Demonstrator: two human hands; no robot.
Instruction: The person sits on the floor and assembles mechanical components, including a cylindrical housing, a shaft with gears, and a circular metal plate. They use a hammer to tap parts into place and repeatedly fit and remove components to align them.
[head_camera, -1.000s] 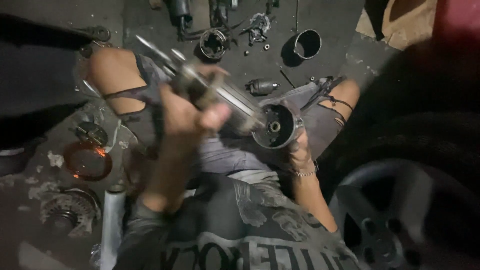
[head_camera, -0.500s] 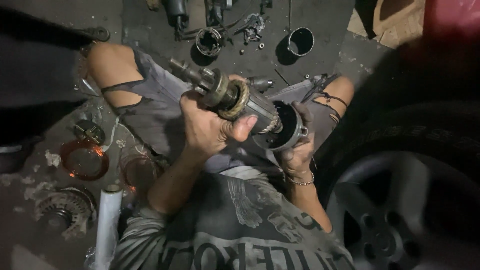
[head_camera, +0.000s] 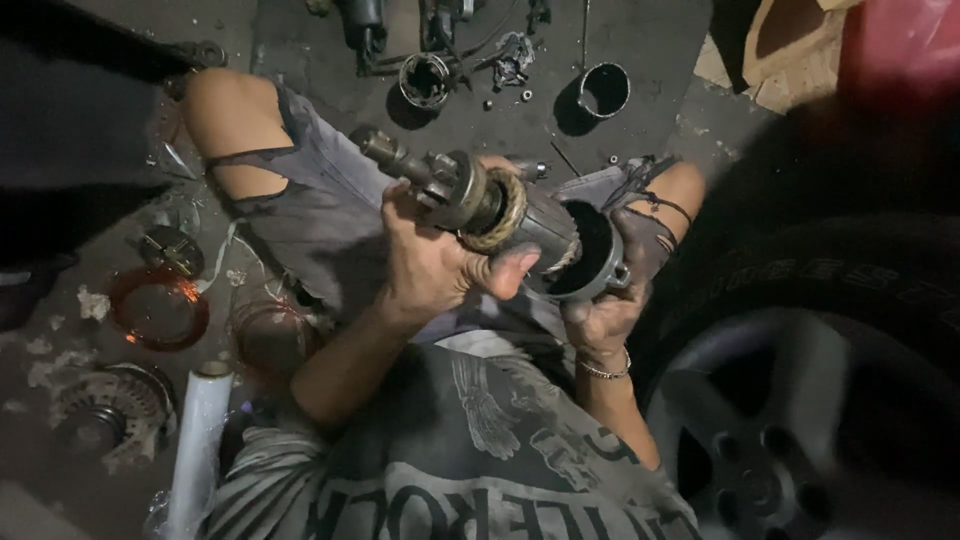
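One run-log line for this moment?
left hand: grips shafted rotor | right hand: holds cylindrical housing | rotor partly inside housing

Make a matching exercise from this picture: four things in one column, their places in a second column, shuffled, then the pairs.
1. shaft assembly
2. metal housing
3. copper wire coil
4. car wheel

a. held by the right hand
b. on the floor, picture left
c. gripped by the left hand
d. lower right corner

Pairs: 1-c, 2-a, 3-b, 4-d
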